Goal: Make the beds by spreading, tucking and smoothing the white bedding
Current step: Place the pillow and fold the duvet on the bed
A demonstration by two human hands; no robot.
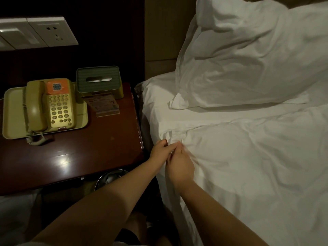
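Where the hands meet: near left edge of the bed (pixel 149 96), at the far left corner of the duvet (pixel 248 166), where the cloth is bunched into small folds.
Left hand (pixel 158 151): reaches in from the left over the gap btw. nightstand and bed; fingers curled, pinching the duvet's edge, touching the right hand.
Right hand (pixel 180 165): just right of the left one, back of hand up; fingers curled down into the bunched cloth and gripping it (fingertips hidden in the folds, a bit blurred).
Duvet: white, wrinkled, covers the near and right part of the bed; its far edge runs left to right just near of the pillow.
Sheet (pixel 177 114): white, bare strip btw. duvet and pillow.
Pillow (pixel 248 59): white, creased, propped at the far end against the headboard (pixel 159 32), one corner flap resting on the sheet.
Nightstand (pixel 88 157): dark glossy wood, left of the bed, just beside it.
Phone (pixel 49 107): yellowish, handset on cradle, sits in a pale tray (pixel 10 112) on the far left of the nightstand.
Tissue box (pixel 99 80): green lid, right of the phone, far side; a printed card (pixel 104 105) lies just near of it.
Switch and socket plates (pixel 35 31): far left, above the phone.
Bin (pixel 110 176): round metal rim, partly visible under the nightstand's near edge.
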